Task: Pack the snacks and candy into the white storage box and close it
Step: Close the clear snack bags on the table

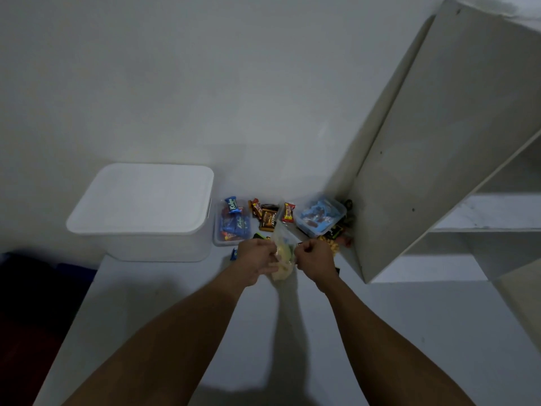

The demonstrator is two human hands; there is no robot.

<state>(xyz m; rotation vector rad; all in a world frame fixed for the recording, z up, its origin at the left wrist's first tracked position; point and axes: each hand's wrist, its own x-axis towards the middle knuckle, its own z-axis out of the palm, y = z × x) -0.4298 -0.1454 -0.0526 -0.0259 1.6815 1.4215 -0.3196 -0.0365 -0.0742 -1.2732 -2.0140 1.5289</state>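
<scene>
The white storage box (140, 209) stands at the back left of the white table, its lid on. Between my hands is a clear plastic bag of yellow snacks (283, 253), raised just above the table. My left hand (257, 259) grips the bag's left side and my right hand (314, 257) grips its right side, fingers curled. Behind the bag lie loose candy bars (268, 216), a clear tub of blue-wrapped candies (232, 224) and a second clear tub with blue packets (320, 215).
A tall white shelf unit (439, 142) rises at the right, close to the snacks. The wall runs right behind the box. The table's left edge (87, 288) drops to a dark floor area. Small dark packets (342, 232) lie against the shelf's base.
</scene>
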